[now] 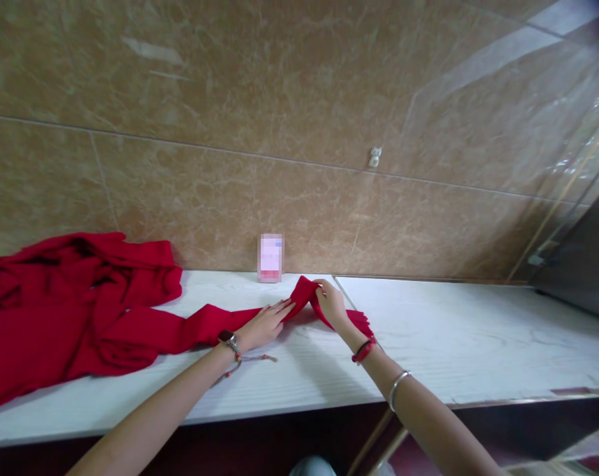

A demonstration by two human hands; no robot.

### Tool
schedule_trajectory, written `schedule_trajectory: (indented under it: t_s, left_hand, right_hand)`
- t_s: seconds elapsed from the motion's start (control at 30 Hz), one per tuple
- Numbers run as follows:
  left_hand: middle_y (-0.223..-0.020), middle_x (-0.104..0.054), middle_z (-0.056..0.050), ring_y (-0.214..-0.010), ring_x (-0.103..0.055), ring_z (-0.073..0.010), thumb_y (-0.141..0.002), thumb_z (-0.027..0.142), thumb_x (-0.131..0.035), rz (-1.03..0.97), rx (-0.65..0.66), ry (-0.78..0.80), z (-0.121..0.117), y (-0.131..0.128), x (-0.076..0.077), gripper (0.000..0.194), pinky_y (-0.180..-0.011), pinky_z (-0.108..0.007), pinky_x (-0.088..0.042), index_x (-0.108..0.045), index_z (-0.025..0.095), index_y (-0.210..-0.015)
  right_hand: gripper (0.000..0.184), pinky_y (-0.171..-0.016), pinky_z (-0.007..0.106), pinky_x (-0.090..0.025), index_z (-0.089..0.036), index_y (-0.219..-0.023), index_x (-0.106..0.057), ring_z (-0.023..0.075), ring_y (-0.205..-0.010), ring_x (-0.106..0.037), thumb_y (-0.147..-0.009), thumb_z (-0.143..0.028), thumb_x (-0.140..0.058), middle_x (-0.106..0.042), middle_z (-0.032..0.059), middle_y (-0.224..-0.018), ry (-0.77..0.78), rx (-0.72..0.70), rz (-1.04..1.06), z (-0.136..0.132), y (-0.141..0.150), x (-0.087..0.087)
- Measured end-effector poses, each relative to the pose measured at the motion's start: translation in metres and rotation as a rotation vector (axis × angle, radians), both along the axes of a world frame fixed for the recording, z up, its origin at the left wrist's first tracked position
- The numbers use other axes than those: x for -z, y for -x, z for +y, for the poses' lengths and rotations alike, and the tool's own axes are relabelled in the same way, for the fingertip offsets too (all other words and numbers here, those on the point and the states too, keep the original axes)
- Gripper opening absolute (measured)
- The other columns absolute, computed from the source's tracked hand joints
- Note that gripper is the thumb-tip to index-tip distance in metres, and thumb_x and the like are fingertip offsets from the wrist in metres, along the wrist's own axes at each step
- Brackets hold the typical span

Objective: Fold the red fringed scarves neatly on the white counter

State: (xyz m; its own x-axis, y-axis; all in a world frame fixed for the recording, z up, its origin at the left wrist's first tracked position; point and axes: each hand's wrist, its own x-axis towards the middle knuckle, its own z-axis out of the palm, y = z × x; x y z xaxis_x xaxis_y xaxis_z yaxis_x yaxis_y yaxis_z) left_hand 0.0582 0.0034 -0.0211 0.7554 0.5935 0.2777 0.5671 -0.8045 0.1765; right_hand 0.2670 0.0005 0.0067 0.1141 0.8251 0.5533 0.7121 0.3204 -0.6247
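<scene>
A long red scarf (180,329) lies across a white tabletop (458,344), its bulk heaped at the left (71,297). My left hand (267,324) rests flat on the scarf with fingers stretched out, pressing it down near its narrow end. My right hand (330,301) pinches the scarf's end and holds a fold of it raised just above the table. The fringed tip (361,324) of the scarf trails under my right wrist. A watch sits on my left wrist, red and silver bands on my right.
A small pink-and-white box (270,258) stands upright against the brown marble wall (299,132) behind my hands. A seam (344,294) splits the tabletop. Dark glass panels (582,258) stand at the far right. The table's front edge runs near my elbows.
</scene>
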Motion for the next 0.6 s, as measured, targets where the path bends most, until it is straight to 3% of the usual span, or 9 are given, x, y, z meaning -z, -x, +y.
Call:
schedule_trajectory:
  t_s: [0.1,0.23,0.3,0.4,0.5,0.6]
  left_hand:
    - [-0.144,-0.023,-0.012,-0.132,-0.02,-0.0237,-0.089,0.025,-0.033,-0.162,-0.086,-0.005,-0.005,-0.016,-0.004,0.054,-0.104,-0.043,-0.026,-0.014,0.016,-0.14]
    - [-0.14,-0.027,-0.02,-0.129,-0.026,-0.0318,-0.081,0.038,-0.051,-0.47,-0.326,-0.135,-0.01,-0.042,-0.02,0.079,-0.099,-0.049,-0.032,-0.005,0.011,-0.139]
    - [-0.137,-0.032,-0.021,-0.126,-0.031,-0.0323,-0.077,0.028,-0.054,-0.595,-0.433,-0.252,-0.009,-0.052,-0.034,0.079,-0.098,-0.049,-0.034,-0.008,0.011,-0.138]
    - [-0.136,-0.035,-0.019,-0.125,-0.034,-0.0275,-0.076,0.006,-0.043,-0.617,-0.461,-0.385,-0.004,-0.053,-0.054,0.065,-0.099,-0.043,-0.035,-0.018,0.01,-0.136]
    - [-0.136,-0.036,-0.017,-0.125,-0.035,-0.0254,-0.074,-0.001,-0.036,-0.449,-0.397,-0.406,-0.001,-0.043,-0.061,0.063,-0.098,-0.041,-0.035,-0.024,0.01,-0.135]
    - [-0.136,-0.038,-0.013,-0.125,-0.035,-0.0224,-0.072,-0.005,-0.033,-0.196,-0.262,-0.356,-0.002,-0.036,-0.049,0.065,-0.099,-0.039,-0.033,-0.028,0.012,-0.135]
  right_hand:
    - [0.022,-0.063,0.03,-0.051,-0.021,-0.091,-0.051,0.0151,-0.071,-0.06,-0.077,-0.016,-0.035,-0.063,0.0021,-0.081,0.008,-0.153,0.328,0.012,0.018,-0.022]
    - [0.02,-0.055,0.026,-0.052,-0.022,-0.092,-0.048,0.011,-0.064,-0.059,-0.075,-0.018,-0.037,-0.061,-0.0015,-0.08,0.017,-0.328,0.609,0.02,0.046,-0.058]
    - [0.022,-0.055,0.026,-0.052,-0.022,-0.094,-0.048,0.0105,-0.063,-0.058,-0.075,-0.018,-0.038,-0.061,-0.0017,-0.081,-0.033,-0.326,0.588,0.019,0.053,-0.077]
    - [0.03,-0.059,0.028,-0.052,-0.023,-0.101,-0.052,0.0115,-0.065,-0.06,-0.076,-0.017,-0.037,-0.063,-0.0009,-0.084,-0.136,-0.259,0.446,0.012,0.048,-0.1]
    - [0.037,-0.062,0.029,-0.053,-0.023,-0.108,-0.055,0.0136,-0.066,-0.061,-0.077,-0.018,-0.036,-0.065,-0.0002,-0.081,-0.191,-0.191,0.253,-0.001,0.02,-0.102]
    - [0.041,-0.061,0.029,-0.053,-0.022,-0.112,-0.057,0.0146,-0.061,-0.062,-0.077,-0.019,-0.037,-0.066,0.0004,-0.076,-0.159,-0.09,0.097,-0.016,-0.021,-0.071]
